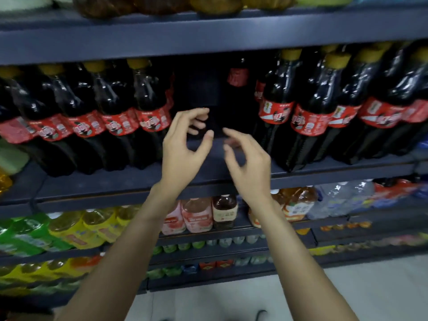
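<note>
Both the left hand (183, 147) and right hand (251, 165) hover empty, fingers loosely curled, before dark red-labelled plastic bottles (276, 110).

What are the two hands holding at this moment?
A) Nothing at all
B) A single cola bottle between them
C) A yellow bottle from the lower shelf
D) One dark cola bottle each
A: the left hand and the right hand are both empty, with fingers loosely curved, in front of a gap in the row of cola bottles, where one bottle stands further back.
</note>
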The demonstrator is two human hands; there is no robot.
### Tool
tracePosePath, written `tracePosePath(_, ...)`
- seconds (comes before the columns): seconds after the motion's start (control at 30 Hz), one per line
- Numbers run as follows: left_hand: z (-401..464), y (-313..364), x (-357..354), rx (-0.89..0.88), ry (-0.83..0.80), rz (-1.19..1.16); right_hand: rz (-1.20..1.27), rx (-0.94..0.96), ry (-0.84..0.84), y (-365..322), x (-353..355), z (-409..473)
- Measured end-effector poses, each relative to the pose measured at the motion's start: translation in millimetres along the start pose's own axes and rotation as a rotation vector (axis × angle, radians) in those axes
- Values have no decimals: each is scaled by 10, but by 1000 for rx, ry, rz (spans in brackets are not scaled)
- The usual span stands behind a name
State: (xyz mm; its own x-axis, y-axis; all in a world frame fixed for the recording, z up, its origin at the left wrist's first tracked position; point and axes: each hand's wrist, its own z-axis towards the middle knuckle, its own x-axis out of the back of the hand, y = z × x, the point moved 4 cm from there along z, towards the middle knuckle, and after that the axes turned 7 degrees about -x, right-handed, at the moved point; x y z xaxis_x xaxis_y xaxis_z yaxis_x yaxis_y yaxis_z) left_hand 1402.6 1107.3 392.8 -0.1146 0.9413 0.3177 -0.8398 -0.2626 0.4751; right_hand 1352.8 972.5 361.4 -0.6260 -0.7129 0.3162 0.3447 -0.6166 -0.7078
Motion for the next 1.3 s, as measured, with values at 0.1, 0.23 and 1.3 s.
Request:
tracePosePath(0.1, 120, -43, -544, 206, -148, -204, -97, -85, 337, 245, 638, -107)
tracePosePath(0.23, 235, -116, -1108, 275, -233, -220, -274, -267, 397, 517, 923, 24)
tracePosePath(1.3, 746, -1417, -875, 396, 176, 321, -133, -149, -128, 583, -388, 822)
